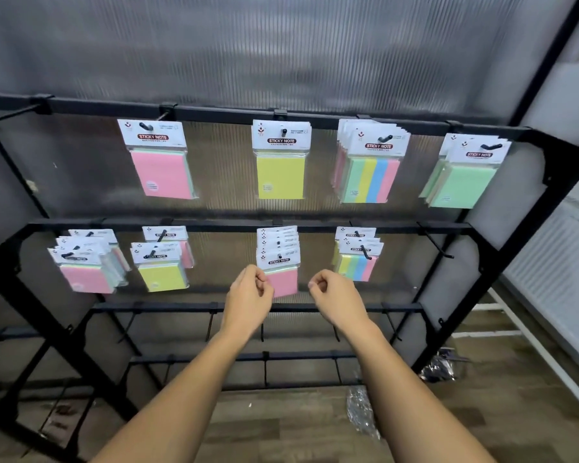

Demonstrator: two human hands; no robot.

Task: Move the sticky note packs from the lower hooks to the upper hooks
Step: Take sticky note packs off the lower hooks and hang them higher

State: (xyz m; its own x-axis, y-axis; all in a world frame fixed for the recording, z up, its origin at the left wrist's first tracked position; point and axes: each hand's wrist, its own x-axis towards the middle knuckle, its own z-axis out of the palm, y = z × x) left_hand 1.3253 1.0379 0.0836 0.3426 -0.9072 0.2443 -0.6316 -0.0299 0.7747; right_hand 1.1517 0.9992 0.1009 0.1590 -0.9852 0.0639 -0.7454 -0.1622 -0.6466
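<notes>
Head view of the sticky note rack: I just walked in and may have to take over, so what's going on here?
A person faces a black metal display rack hung with cellophane-wrapped sticky note packs. The left hand is at the front pink pack on the middle lower hook, fingers curled at its edge; whether it grips is unclear. The right hand, curled, holds nothing. Packs hang on four upper hooks, and the lower hooks hold more.

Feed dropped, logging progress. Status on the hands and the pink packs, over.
Left hand curled at edge of front pink pack, grip unclear. Right hand curled, empty. Pack on its lower hook. No obstruction seen.
</notes>
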